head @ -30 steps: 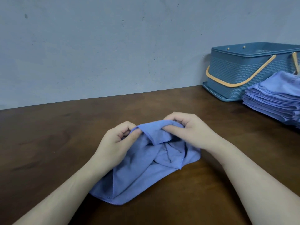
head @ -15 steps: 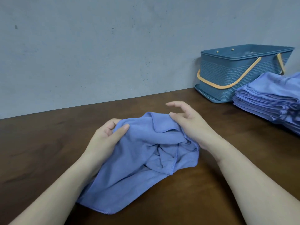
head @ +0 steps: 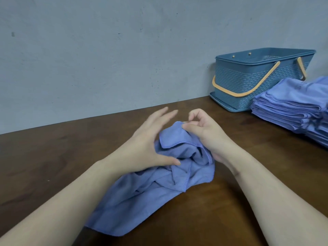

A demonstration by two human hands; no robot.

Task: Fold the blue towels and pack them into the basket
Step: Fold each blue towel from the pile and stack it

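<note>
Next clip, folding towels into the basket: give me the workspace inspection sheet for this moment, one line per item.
Surface: dark brown wooden table, bare wood around the work.
Job's things: crumpled blue towel in front of the person; stack of blue towels at right; blue basket with tan handles behind the stack, against the wall.
Clutter: nothing seen.
Grippers: left hand with fingers spread, thumb resting on the towel; right hand pinches a towel corner.
Cables: nothing seen.
Surroundings: plain grey wall.
</note>
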